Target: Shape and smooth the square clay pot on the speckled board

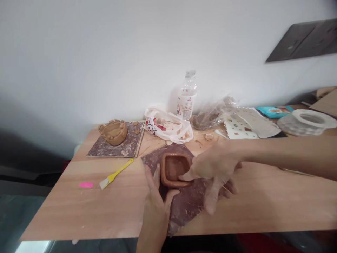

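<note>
Fingers [150, 175] of the left hand [155, 207] lie stretched out flat against the left wall of a small, squarish clay bowl [174, 169]. They brace it rather than grip it, and the thumb points toward its near wall. The right hand [216, 162] reaches in from the right, its thumb on the bowl's near right corner. Its other fingers [210, 200] spread downward over the dark tile [188, 209] beneath. Whether this hand pinches the rim cannot be told from this angle.

The bowl sits on that tile, in the middle of a wooden worktop [105, 211], toward its near edge.

The clay looks wet and soft. Too firm a press from the thumb would likely dent or tear the wall, and uneven pressure from the two hands could push the bowl out of shape. The tile's near corner reaches the worktop's edge, so a shove toward the body might slide it off.

To the left lie a yellow brush [116, 174] and a pink scrap [85, 185]. Farther back are a second clay pot [113, 132] on another tile [123, 148], a plastic bag [165, 127] and a water bottle [187, 95] by the wall.
</note>
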{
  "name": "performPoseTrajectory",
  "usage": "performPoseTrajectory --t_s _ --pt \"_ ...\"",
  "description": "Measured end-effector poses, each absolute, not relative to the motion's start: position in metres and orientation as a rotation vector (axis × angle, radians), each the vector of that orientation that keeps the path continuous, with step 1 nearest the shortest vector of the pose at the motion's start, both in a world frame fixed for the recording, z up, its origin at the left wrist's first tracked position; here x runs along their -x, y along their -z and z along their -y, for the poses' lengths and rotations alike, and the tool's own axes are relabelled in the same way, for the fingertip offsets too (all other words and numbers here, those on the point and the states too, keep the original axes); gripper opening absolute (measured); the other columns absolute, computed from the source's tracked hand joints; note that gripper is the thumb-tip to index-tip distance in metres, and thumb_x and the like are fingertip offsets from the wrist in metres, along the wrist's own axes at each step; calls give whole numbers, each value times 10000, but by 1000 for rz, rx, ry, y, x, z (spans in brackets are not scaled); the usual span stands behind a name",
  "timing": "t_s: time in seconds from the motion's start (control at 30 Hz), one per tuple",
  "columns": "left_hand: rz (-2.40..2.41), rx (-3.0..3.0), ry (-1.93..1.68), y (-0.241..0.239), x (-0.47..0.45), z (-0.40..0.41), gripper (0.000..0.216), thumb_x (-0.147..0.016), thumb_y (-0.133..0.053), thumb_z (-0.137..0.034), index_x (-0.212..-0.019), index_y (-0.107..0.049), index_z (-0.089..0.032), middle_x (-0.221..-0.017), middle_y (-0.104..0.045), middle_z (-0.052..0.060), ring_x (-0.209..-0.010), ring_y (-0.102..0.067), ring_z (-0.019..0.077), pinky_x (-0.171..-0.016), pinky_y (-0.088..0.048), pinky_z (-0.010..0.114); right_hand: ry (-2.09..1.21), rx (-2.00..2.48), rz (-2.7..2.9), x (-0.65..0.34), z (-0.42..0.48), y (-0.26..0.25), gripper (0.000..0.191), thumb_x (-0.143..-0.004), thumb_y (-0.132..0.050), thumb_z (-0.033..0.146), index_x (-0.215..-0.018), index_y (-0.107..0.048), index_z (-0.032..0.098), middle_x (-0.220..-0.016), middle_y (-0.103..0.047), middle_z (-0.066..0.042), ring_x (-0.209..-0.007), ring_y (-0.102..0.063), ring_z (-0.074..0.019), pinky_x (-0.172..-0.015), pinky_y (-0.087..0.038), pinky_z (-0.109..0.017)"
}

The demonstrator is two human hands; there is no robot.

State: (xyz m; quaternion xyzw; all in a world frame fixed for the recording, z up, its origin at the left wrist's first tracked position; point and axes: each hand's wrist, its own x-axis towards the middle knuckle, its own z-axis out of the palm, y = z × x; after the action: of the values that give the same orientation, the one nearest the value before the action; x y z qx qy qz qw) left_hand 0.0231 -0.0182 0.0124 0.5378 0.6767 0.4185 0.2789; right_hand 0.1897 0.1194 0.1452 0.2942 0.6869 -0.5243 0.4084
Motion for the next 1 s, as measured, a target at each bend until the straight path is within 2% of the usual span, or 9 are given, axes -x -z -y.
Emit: performPoseTrajectory --t_s 0.13,0.3,0.4,0.5,0.67,0.73,0.9,1.0 --pt "-1816 -1435 -1123 -11 -23 18 960 -850 -649 -292 -1566 -10 -271 -1399 -602 117 -1242 -608 269 -948 -552 377 1270 -740 -1816 -188 -126 -152 953 -666 -735 690 -1410 -446 168 -635 -658 27 -567 -668 -202 -498 -514 -278" --pt "-1820 -1429 -1125 -11 -23 18 955 -838 -661 -305 -1565 -44 -261 -1419 -583 127 -1236 -611 284 -932 -561 387 1116 -756 -1912 -183 -128 -148 1089 -657 -776 624 -1526 -295 180 -529 -602 67 -459 -618 -194 -445 -493 -279" --pt "-1808 -1407 -1128 -13 -24 18 943 -844 -649 -293 -1565 -42 -259 -1423 -577 132 -1189 -646 280 -875 -584 367 1088 -725 -1875 -183 -126 -149 1049 -651 -782 622 -1511 -344 212 -511 -587 70 -452 -617 -197 -427 -484 -277" --pt "-1793 -1405 -1143 -14 -25 18 963 -839 -654 -279 -1565 -23 -266 -1419 -582 129 -1189 -646 274 -881 -580 360 1132 -694 -1892 -185 -128 -151 1015 -652 -777 632 -1492 -388 215 -523 -590 66 -486 -638 -200 -452 -495 -274" --pt "-1751 -1392 -1185 -15 -25 17 980 -836 -650 -269 -1566 3 -268 -1429 -573 126 -1233 -617 270 -939 -557 386 1175 -763 -1981 -187 -132 -146 1194 -634 -776 646 -1552 -220 124 -549 -603 65 -503 -647 -205 -465 -488 -270" --pt "-1754 -1386 -1178 -15 -25 16 986 -827 -654 -275 -1566 -2 -270 -1430 -576 116 -1258 -599 266 -971 -541 397 1157 -788 -1980 -185 -129 -144 1167 -631 -780 636 -1534 -260 111 -551 -599 67 -496 -643 -202 -464 -486 -272" --pt "-1725 -1373 -1156 -14 -21 14 1009 -815 -666 -297 -1565 9 -276 -1455 -553 111 -1311 -554 254 -1040 -491 395 1196 -749 -1885 -185 -120 -149 979 -616 -777 664 -1416 -461 196 -566 -619 66 -462 -617 -180 -483 -509 -282" --pt "-1680 -1368 -1108 -16 -17 13 1040 -812 -677 -315 -1564 41 -267 -1476 -527 122 -1333 -531 252 -1057 -475 396 1202 -779 -1946 -186 -120 -152 1067 -601 -781 679 -1462 -408 171 -608 -655 39 -512 -648 -195 -510 -523 -286"
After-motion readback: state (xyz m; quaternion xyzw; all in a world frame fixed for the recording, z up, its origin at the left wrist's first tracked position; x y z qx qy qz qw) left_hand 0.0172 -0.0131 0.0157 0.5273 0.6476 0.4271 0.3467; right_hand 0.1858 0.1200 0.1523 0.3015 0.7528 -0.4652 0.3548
